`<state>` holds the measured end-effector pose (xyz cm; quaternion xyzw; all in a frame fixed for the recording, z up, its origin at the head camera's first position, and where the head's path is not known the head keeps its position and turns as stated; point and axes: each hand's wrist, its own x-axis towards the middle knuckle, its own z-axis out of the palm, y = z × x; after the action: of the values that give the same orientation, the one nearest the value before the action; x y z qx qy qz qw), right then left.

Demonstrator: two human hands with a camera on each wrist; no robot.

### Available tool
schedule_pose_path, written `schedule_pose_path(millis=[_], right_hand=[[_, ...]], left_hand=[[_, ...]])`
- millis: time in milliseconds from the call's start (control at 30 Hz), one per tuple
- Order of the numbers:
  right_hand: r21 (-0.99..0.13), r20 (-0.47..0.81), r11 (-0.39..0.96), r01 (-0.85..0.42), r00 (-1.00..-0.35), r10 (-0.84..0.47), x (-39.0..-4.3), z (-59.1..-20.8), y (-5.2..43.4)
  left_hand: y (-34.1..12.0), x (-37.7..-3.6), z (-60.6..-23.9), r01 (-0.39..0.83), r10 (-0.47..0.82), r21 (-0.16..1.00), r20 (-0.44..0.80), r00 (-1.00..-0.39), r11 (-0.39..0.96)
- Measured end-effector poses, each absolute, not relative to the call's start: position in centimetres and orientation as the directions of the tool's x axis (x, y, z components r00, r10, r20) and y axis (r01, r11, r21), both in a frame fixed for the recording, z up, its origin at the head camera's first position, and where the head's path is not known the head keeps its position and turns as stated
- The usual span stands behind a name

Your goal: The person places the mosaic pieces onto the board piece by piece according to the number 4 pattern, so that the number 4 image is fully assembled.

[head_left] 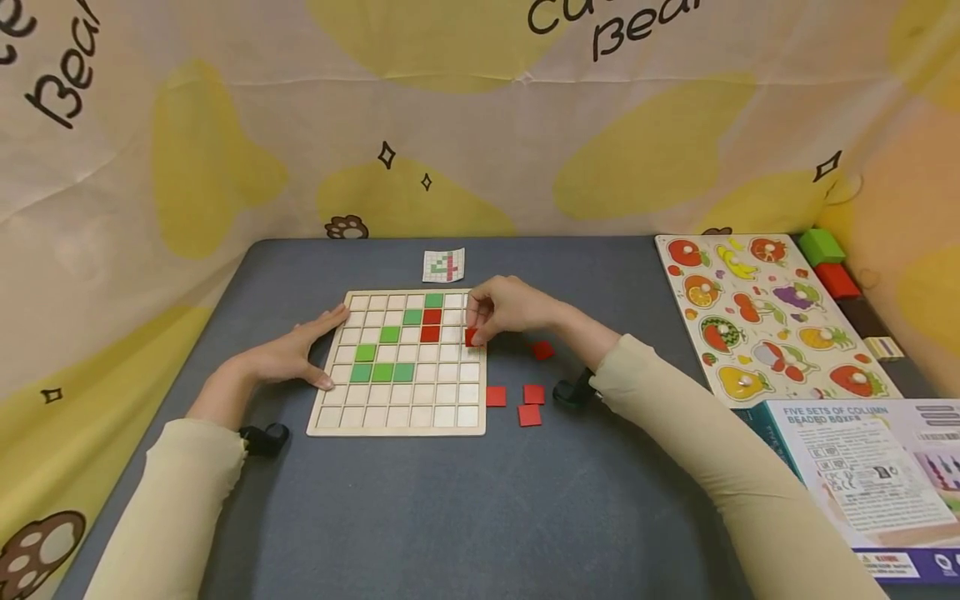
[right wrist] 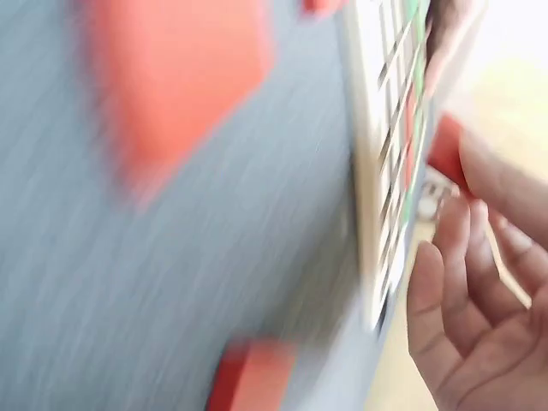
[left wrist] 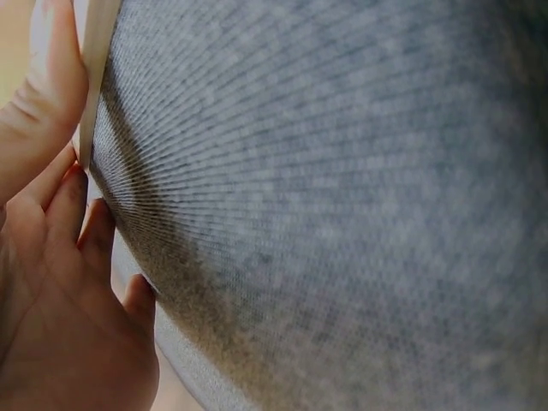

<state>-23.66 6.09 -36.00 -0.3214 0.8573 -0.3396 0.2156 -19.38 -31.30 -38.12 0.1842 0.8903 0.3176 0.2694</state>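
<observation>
The right hand (head_left: 510, 307) pinches a red tile (head_left: 471, 337) between thumb and fingertips, curled tight on it, just over the right edge of the wooden grid board (head_left: 405, 364), at about 3 o'clock of the board's upper half. In the right wrist view the tile (right wrist: 447, 145) shows at the fingertips, blurred, beside the board's rim (right wrist: 370, 171).

The left hand (head_left: 300, 354) lies flat against the board's left edge at 9 o'clock, fingers straight and close together, thumb along the upper corner; the left wrist view shows the fingers (left wrist: 51, 86) touching the thin board edge (left wrist: 96, 60).

On the board, green tiles (head_left: 382, 372) step diagonally toward 1 o'clock, and two red tiles (head_left: 431, 325) sit stacked just left of the held one. The lower rows and right columns are bare cells.

Four loose red tiles (head_left: 529, 405) lie on the grey table (head_left: 450, 517) off the board's right edge, between 3 and 5 o'clock, near the right wrist. A small pattern card (head_left: 443, 266) lies at 12 o'clock, apart from the board. A fruit puzzle (head_left: 772, 317) and a printed box (head_left: 870, 475) sit well apart at the table's right edge.
</observation>
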Motion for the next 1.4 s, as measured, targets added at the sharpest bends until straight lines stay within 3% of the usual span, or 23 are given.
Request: schedule_pose_path(millis=[200, 400, 867, 1133, 1400], right_hand=[[-0.722, -0.1, 0.568, -0.395, -0.753, -0.651, -23.0, -36.3, 2.0], [-0.649, -0.094, 0.628, -0.429, -0.774, -0.626, -22.3, -36.5, -0.3], [-0.501, -0.072, 0.668, -0.55, -0.743, -0.665, -21.5, -36.8, -1.2], [-0.545, -0.081, 0.615, -0.57, -0.695, -0.715, -23.2, -36.3, 2.9], [-0.675, -0.299, 0.628, -0.387, -0.635, -0.712, -25.6, -36.1, 11.4]], left_hand=[[-31.1, -19.5, -38.2, 0.152, 0.505, 0.677, -0.36, -0.784, 0.72], [-31.0, -19.5, -38.2, 0.148, 0.5, 0.677, -0.361, -0.787, 0.721], [-31.5, -19.5, -38.3, 0.155, 0.489, 0.656, -0.362, -0.794, 0.738], [-31.4, -19.5, -38.3, 0.148, 0.487, 0.66, -0.367, -0.793, 0.737], [-31.5, -19.4, -38.3, 0.143, 0.492, 0.665, -0.373, -0.787, 0.733]])
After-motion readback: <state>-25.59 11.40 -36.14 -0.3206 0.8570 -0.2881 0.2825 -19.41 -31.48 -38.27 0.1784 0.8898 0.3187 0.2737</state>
